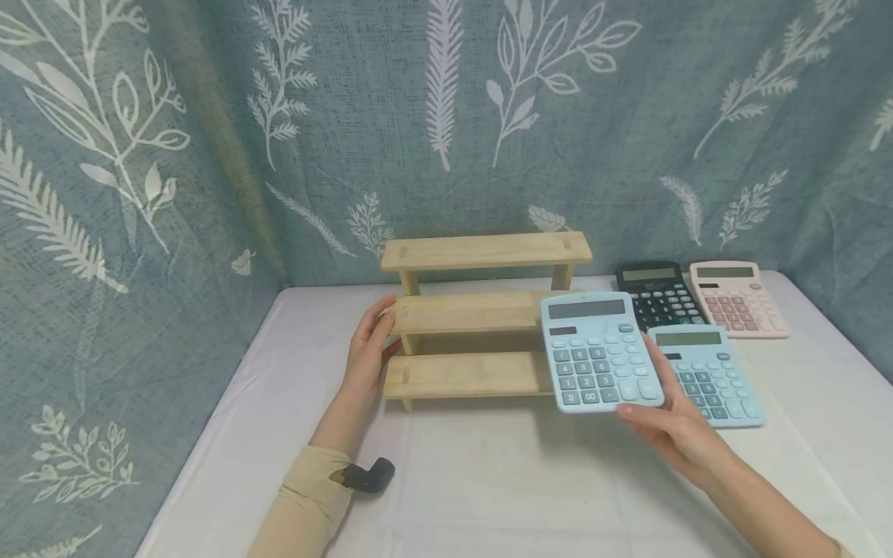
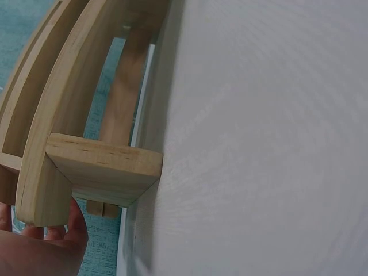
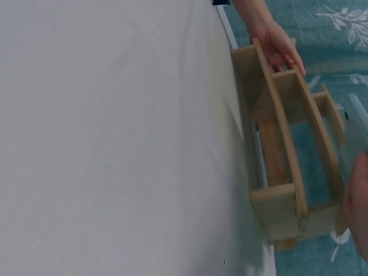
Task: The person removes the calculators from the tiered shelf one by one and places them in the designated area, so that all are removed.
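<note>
A three-step wooden display stand [image 1: 460,311] sits on the table before the curtain. My left hand [image 1: 366,349] grips its left end at the middle step; in the left wrist view several fingers [image 2: 75,227] curl behind the wood. A light blue calculator [image 1: 586,329] is in my right hand [image 1: 687,438], pinched at its lower right corner with the thumb on the front edge. Its keys and display face up toward the head camera, and it overlaps the right ends of the lower two steps. The right wrist view catches only a sliver of the calculator [image 3: 355,123] at its edge.
To the right lie a second light blue calculator [image 1: 732,387], partly behind my right hand, a black calculator [image 1: 652,291] and a pink-and-white calculator [image 1: 739,302]. A leaf-patterned curtain [image 1: 391,116] closes off the back and sides of the white-covered table [image 1: 502,488].
</note>
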The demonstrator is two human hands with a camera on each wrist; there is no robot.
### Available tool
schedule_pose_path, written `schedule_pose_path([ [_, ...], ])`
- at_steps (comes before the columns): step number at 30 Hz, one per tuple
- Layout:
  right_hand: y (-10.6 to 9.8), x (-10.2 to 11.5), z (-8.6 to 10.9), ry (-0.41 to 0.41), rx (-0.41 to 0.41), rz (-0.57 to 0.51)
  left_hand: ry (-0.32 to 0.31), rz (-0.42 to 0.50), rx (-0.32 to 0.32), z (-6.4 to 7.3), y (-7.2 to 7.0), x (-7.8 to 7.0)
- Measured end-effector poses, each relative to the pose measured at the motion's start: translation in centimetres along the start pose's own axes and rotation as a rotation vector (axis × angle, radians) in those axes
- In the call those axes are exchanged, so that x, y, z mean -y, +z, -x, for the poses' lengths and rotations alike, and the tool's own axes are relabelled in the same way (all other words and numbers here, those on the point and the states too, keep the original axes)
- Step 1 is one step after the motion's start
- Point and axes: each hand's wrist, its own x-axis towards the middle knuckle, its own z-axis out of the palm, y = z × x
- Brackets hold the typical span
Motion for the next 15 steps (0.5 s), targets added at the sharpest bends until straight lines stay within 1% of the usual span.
schedule_pose_path([
  [5,-1.0,0.1,0.5,-0.027,0.011,-0.044,0.004,0.0,0.009,0.1,0.0,0.0],
  [15,-2.8,0.0,1.3,-0.103,0.086,-0.196,-0.004,-0.005,0.002,0.1,0.1,0.0],
])
